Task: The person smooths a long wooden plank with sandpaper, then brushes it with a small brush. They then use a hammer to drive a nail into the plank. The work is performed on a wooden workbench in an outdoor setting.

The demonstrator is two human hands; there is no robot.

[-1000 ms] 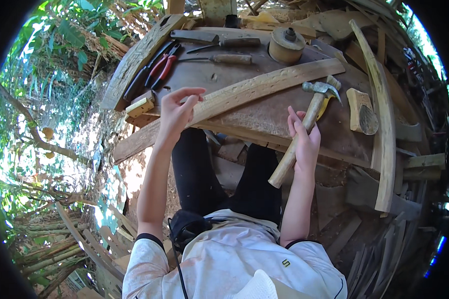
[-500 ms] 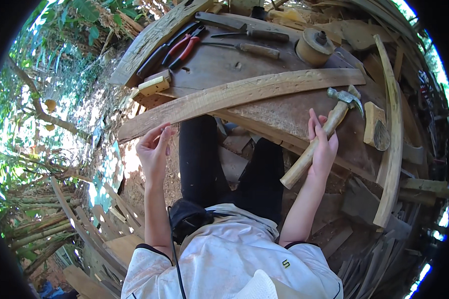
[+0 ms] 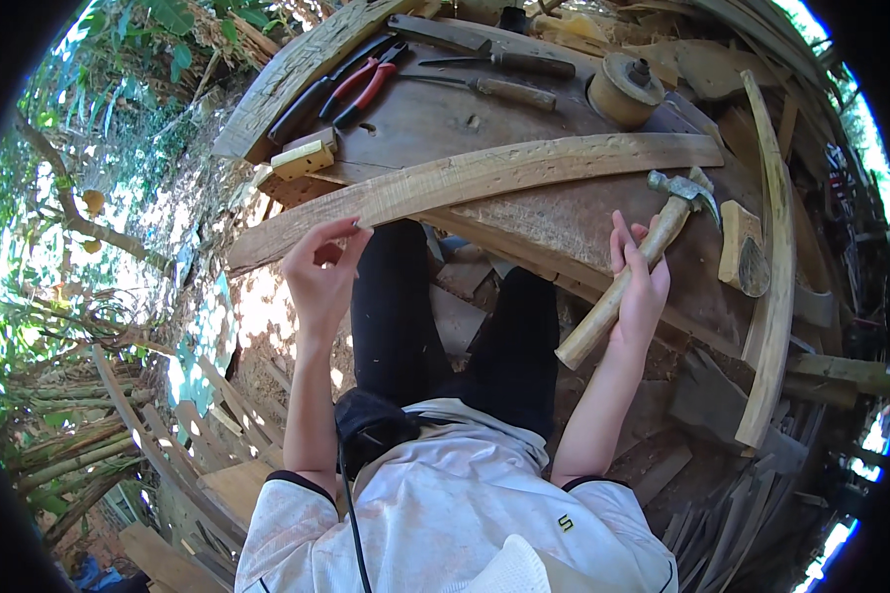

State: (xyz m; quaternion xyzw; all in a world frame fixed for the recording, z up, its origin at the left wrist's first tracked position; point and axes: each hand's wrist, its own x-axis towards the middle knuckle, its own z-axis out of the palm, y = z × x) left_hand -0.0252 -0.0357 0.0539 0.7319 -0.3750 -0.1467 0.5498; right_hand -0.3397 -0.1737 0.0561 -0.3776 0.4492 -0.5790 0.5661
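Before you spreads the worn brown tabletop, its surface smooth in places and pitted in others. A long, curved board of pale wood, pocked with small dents, lies across its near side, the left end reaching past the edge. On your right stands a bowed, rough pole of bare wood; at the far left lies a thick timber with a hacked, scored face.

The hammer is in your right hand, above the near right of the tabletop: round wooden handle slanting across your palm, grip loosely closed on it, steel claw head up and away from you. Your left hand is by the board's left end, its grip pinched on a tiny dark piece, too small to identify.

Toward the back sits a squat round drum with a dark stub on top. To the hammer's right is a block with a hollowed face. Red-handled pliers lie near the timber, beside a slim, wooden-handled tool.
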